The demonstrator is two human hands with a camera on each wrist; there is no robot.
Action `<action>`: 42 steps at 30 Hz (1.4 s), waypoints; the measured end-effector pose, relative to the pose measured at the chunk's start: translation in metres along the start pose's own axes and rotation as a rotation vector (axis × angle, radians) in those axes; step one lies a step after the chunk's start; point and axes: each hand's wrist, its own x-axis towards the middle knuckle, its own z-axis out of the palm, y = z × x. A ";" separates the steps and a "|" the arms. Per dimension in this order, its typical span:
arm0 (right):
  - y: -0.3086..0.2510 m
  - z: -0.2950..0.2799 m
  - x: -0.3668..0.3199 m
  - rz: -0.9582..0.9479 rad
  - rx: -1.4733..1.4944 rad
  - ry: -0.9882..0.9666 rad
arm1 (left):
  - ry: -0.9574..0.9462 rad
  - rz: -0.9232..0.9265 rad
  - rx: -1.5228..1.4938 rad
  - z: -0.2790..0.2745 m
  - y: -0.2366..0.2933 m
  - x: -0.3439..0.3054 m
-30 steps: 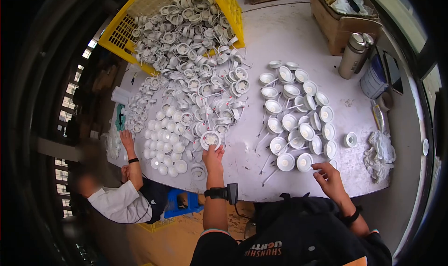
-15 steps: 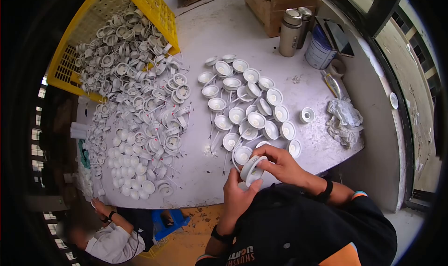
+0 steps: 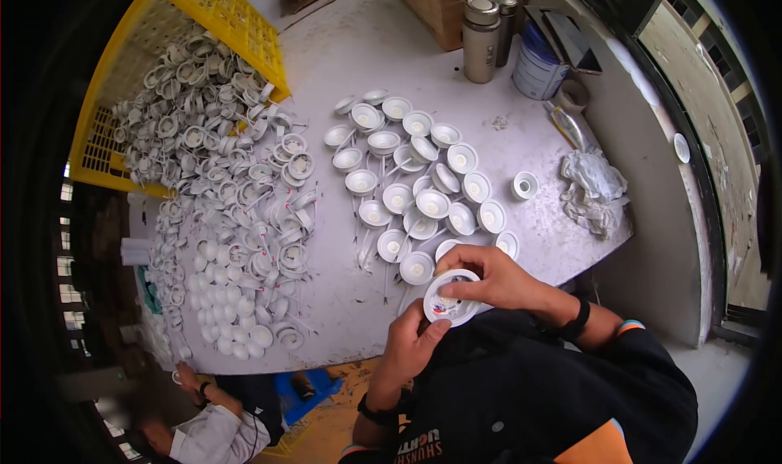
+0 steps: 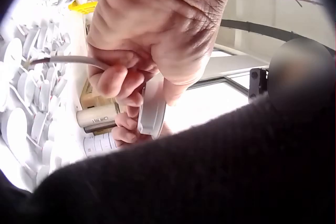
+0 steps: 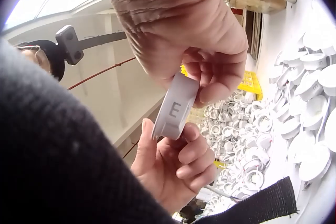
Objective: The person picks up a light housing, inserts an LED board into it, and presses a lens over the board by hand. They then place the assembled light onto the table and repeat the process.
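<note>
Both hands hold one round white downlight (image 3: pixel 456 314) in front of the body, its open face with small red and dark parts turned up to the head camera. The left hand (image 3: pixel 405 346) grips the lower rim between thumb and fingers. From the other side the right hand (image 3: pixel 498 280) pinches it, thumb over the open face and fingers behind. In the right wrist view the downlight's side wall (image 5: pixel 176 109) bears a letter E. A grey cable (image 4: pixel 68 59) passes by the left hand's curled fingers in the left wrist view.
Rows of white downlights (image 3: pixel 397 197) lie face up beyond the hands. At left, a heap of white housings (image 3: pixel 213 158) spills from a yellow crate (image 3: pixel 106 97), near white domes (image 3: pixel 220 301). One ring (image 3: pixel 524 185), flasks (image 3: pixel 481 44) and crumpled plastic (image 3: pixel 592 183) stand right. Another person (image 3: pixel 220 427) sits lower left.
The left hand has brought a downlight from the heap's edge to the body, and the right hand has joined it. Since half a second ago its open face has tilted upward. The head view has shifted right.
</note>
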 end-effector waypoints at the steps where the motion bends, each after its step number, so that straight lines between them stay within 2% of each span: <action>1: 0.002 0.001 0.001 -0.043 0.079 0.003 | 0.055 0.026 -0.057 0.005 0.000 0.001; 2: -0.002 0.001 0.000 -0.040 0.081 0.006 | 0.109 0.052 -0.115 0.007 -0.001 0.001; 4: -0.017 -0.002 -0.004 0.303 0.077 -0.056 | 0.098 0.028 -0.085 0.007 -0.004 0.002; 9: -0.009 -0.003 -0.005 0.299 0.148 -0.043 | 0.057 0.009 -0.017 0.007 -0.006 0.007; 12: -0.010 -0.003 -0.008 0.316 0.045 0.012 | 0.061 -0.021 0.031 0.012 0.001 0.009; 15: -0.006 -0.008 -0.004 0.252 -0.092 0.041 | 0.058 -0.074 0.012 0.013 -0.001 0.015; 18: -0.001 -0.014 -0.001 0.174 -0.012 0.041 | 0.080 -0.059 -0.068 0.016 -0.007 0.023; 20: 0.013 -0.025 0.000 0.103 0.020 0.052 | 0.078 -0.118 -0.214 0.021 -0.009 0.026; 22: 0.022 -0.052 0.000 0.070 0.159 0.336 | 0.120 -0.147 -0.276 0.021 -0.016 0.029; 24: 0.053 -0.103 -0.003 -0.115 -0.564 0.619 | 0.158 -0.192 -0.325 0.016 -0.021 0.027; 26: 0.081 -0.142 -0.002 -0.132 -1.220 0.773 | 0.188 -0.236 -0.295 0.012 -0.025 0.028; 30: 0.089 -0.162 -0.003 -0.028 -1.313 0.753 | 0.175 -0.218 -0.308 0.014 -0.028 0.033; 32: 0.093 -0.166 -0.003 0.056 -1.323 0.665 | 0.171 -0.241 -0.319 0.016 -0.026 0.034; 36: 0.099 -0.169 -0.002 0.070 -1.297 0.653 | 0.211 -0.324 -0.446 0.023 -0.013 0.036; 42: 0.093 -0.170 -0.005 0.076 -1.156 0.707 | 0.208 -0.255 -0.427 0.023 -0.014 0.034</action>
